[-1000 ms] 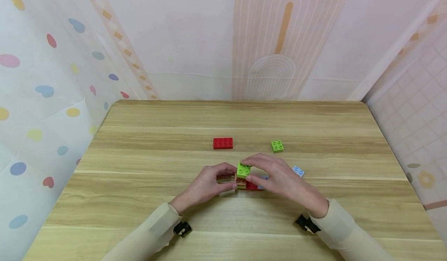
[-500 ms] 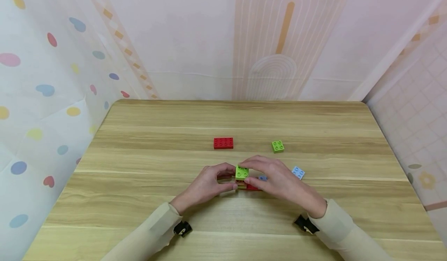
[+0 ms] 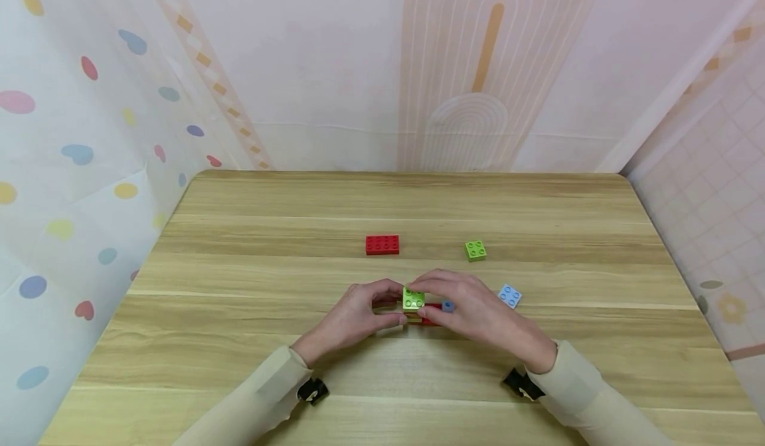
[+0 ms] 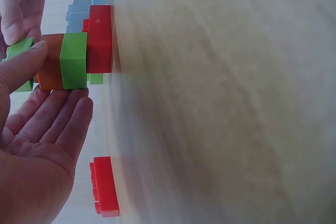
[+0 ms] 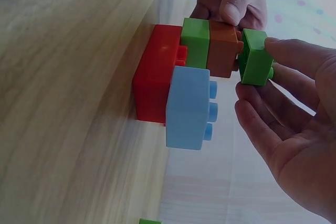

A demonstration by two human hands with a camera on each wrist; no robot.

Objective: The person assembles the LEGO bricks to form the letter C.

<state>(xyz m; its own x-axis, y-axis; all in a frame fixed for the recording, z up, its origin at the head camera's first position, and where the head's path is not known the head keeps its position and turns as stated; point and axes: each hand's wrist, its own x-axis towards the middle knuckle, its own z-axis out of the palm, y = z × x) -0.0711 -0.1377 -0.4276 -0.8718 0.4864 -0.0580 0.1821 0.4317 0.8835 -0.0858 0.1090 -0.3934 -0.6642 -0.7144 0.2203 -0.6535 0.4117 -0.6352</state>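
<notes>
A small build lies in front of me. Its base is a long red brick (image 5: 157, 77), with a green brick (image 5: 195, 43) on one end and a light blue brick (image 5: 188, 107) on the other. On top of that green brick sits a brown brick (image 5: 223, 48). My left hand (image 3: 352, 313) steadies the brown brick between thumb and fingers. My right hand (image 3: 475, 306) pinches another green brick (image 5: 255, 57) right over the brown one's studs. A narrow gap between these two shows in the right wrist view.
Farther back on the wooden table (image 3: 287, 207) lie a loose red brick (image 3: 382, 245) and a loose green brick (image 3: 475, 251). A light blue brick (image 3: 510, 296) is just beyond my right hand. Patterned cloth walls (image 3: 323, 68) stand behind and at both sides.
The right hand has brought its green brick down and slightly left, over the brown brick. My left hand has stayed in place at the build.
</notes>
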